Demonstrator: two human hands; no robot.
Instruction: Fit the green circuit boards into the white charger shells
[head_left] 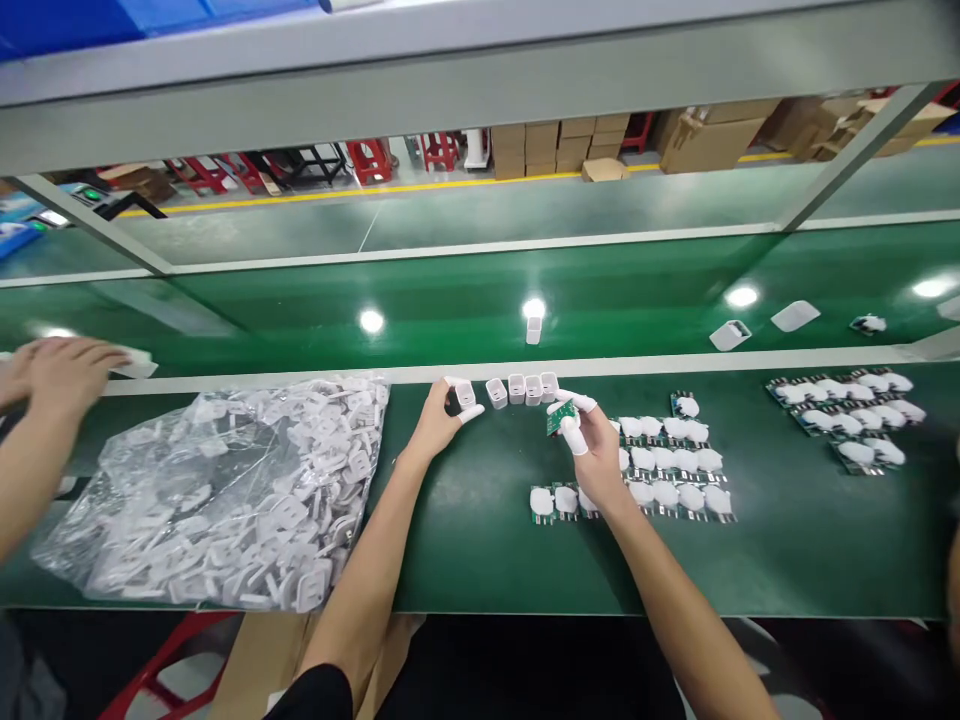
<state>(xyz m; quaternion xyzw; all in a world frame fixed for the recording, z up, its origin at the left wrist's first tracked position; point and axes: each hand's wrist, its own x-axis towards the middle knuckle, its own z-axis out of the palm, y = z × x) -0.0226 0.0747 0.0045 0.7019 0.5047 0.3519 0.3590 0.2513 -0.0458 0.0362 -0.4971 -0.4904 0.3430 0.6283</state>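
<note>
Between the thumb and fingers of my left hand [439, 420] is a small white plastic housing [465, 394], at the left end of a short row. Several more white housings [517, 388] stand just right of it along the far edge of the bench. My right hand [589, 445], with white finger cots on, pinches a green circuit board [562, 418] close to the right end of that row. Below and right of this hand lie rows of circuit boards topped with white blobs [665, 460]; my hand and wrist cover some of them.
A clear plastic bag [247, 490] full of white plastic parts lies to the left. At the far left is another person's hand [71, 375]. More boards [847, 405] sit on the right. Housings [730, 335] rest on the green strip beyond the pale ledge [420, 373]. A shelf beam [480, 95] crosses above.
</note>
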